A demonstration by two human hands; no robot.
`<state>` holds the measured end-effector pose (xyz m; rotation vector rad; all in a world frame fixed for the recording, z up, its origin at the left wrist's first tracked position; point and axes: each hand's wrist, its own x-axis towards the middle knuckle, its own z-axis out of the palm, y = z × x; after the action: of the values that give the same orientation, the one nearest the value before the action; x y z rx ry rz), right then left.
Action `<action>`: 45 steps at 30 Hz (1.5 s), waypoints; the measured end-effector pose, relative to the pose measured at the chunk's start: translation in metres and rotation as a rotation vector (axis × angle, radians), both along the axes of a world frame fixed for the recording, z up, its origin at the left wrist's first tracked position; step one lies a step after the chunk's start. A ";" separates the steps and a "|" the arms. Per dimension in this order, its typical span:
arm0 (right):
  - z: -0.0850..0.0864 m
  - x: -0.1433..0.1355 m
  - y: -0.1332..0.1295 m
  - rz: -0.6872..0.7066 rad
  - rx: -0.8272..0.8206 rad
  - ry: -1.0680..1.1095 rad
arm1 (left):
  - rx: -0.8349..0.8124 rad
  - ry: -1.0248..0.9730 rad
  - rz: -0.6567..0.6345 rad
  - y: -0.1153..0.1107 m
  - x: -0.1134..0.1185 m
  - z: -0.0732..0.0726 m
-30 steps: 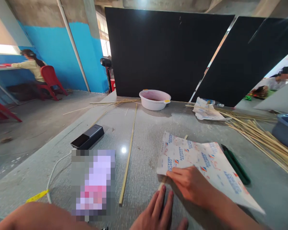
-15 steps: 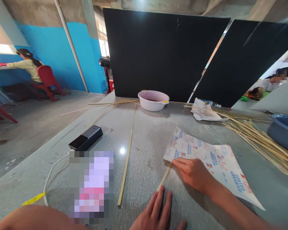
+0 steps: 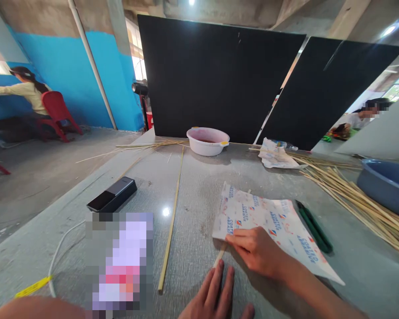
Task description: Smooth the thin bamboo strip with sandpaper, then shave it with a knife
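Note:
My right hand (image 3: 257,250) pinches the near left edge of a sheet of sandpaper (image 3: 262,212), its printed white backing facing up. A thin bamboo strip (image 3: 221,253) runs under the sheet at the pinch; its far tip shows past the sheet's back edge. My left hand (image 3: 210,292) lies palm down at the bottom, fingers stretched flat with the fingertips on the strip's near part. Left of it, a second bamboo strip (image 3: 171,226) lies lengthwise on the grey table (image 3: 193,212). Beside the sheet's right edge is a dark green elongated object (image 3: 314,227).
A white basin (image 3: 208,144) stands at the back; a blue-grey basin (image 3: 385,186) is at right beside piled bamboo strips (image 3: 352,195). Crumpled paper (image 3: 275,155) lies behind. Left are a black device (image 3: 113,195), a white cable (image 3: 61,239) and a blurred-out phone-like object (image 3: 123,261). One person (image 3: 28,91) sits far left.
The sheet and my right hand have shifted slightly left and nearer, uncovering the dark green object. My left hand stays on the strip. The whole view has turned a little.

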<state>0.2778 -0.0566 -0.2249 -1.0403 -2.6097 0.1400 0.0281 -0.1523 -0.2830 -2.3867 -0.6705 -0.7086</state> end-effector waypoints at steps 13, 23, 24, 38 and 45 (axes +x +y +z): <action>-0.003 -0.002 0.001 -0.063 0.001 0.041 | -0.082 -0.283 0.138 -0.003 0.026 -0.037; -0.001 -0.004 0.002 -0.047 -0.065 0.083 | -0.039 -0.246 0.081 0.001 0.022 -0.043; -0.001 -0.003 0.004 -0.079 -0.051 0.097 | -0.063 -0.237 0.090 0.001 0.022 -0.046; 0.011 -0.018 -0.010 -0.106 -0.132 0.140 | -0.052 -0.078 0.129 0.002 0.022 -0.063; 0.007 -0.024 -0.018 -0.001 -0.164 0.062 | -0.022 -0.073 0.093 0.001 0.013 -0.039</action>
<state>0.2541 -0.0748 -0.2178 -1.0726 -2.5759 0.3859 0.0407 -0.1513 -0.3223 -2.3419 -0.8185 -0.7545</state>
